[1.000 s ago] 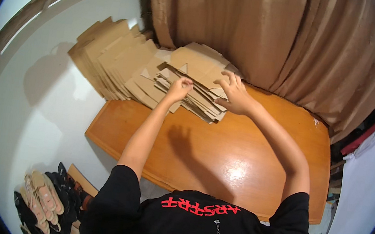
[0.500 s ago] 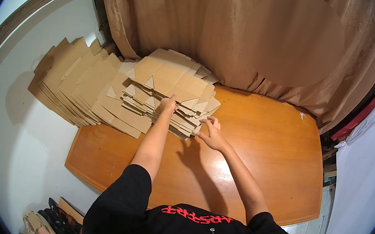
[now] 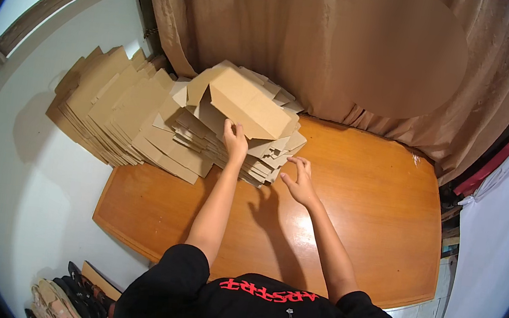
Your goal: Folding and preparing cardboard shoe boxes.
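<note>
A stack of flattened cardboard boxes point(image 3: 206, 144) lies toward the back of the wooden table. My left hand point(image 3: 235, 139) pinches the near edge of the top cardboard box point(image 3: 251, 103), which is tilted up off the stack with a flap hanging on its left side. To the right of the stack's near corner, my right hand point(image 3: 300, 180) is held with thumb and fingers apart and nothing in it.
A long leaning row of flattened cardboard point(image 3: 107, 104) runs left from the stack to the white wall point(image 3: 29, 209). Brown curtain point(image 3: 268, 35) hangs behind the orange-brown table point(image 3: 361, 215). Bags or shoes point(image 3: 69, 301), partly cut off, are at lower left.
The top cardboard box has risen and tilted, its near edge lifted by my left hand. My right hand has shifted slightly right, its fingers still apart.
</note>
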Available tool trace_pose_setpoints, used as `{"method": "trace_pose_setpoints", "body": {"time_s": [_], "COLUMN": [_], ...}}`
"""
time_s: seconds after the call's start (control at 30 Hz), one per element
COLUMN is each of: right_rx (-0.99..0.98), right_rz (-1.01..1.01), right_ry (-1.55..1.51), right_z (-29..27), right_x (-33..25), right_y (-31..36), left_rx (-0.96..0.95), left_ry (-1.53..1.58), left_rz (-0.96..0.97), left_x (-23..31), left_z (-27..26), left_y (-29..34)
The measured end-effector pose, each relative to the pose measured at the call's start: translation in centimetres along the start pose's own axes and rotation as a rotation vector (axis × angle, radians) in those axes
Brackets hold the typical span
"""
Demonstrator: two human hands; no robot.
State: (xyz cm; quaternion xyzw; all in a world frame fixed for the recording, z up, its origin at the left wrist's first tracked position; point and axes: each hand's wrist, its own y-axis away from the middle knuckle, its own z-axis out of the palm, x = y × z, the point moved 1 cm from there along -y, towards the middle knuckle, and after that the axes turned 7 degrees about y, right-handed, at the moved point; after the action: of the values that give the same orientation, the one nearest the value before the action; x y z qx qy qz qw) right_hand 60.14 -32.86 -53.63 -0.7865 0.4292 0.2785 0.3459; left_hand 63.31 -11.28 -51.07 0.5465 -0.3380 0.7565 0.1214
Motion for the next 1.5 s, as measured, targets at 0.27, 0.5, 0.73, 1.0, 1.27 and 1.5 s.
{"method": "trace_pose_setpoints", "body": {"time_s": [0.27,0.5,0.73,1.0,1.27,1.5], "right_rx": [0.197,0.59,0.253,0.392,0.23,0.446], "right_rz": [-0.026,0.269,0.622,0.544,0.725,0.823], "right_ry": [-0.361,-0.567,-0.296,0.104,-0.07,-0.309], "right_z": [-5.5,-11.6,-10.6,-7.9,-5.7,-4.9], "right_x": [-5.7,-2.5,4.4,4.2,8.0,10.7], "right_y": [1.3,12.3,23.9,27.2,30.0,31.3], "left_rx": [-0.522,-1.086,-1.264,-1.007,-0.66,-1.036], "left_ry": [-0.033,-0.02,-0.082,-0.25,-0.589,-0.683], "left_rz": [0.562,0.765,0.556,0.193,0.175,-0.214], "left_x": [11.4,10.9,8.1,10.4,9.9,5.5], "left_z": [-1.3,-5.0,-9.2,-13.0,-17.1,-18.4], "left_y": [6.5,18.6,24.9,24.4,22.5,22.7]}}
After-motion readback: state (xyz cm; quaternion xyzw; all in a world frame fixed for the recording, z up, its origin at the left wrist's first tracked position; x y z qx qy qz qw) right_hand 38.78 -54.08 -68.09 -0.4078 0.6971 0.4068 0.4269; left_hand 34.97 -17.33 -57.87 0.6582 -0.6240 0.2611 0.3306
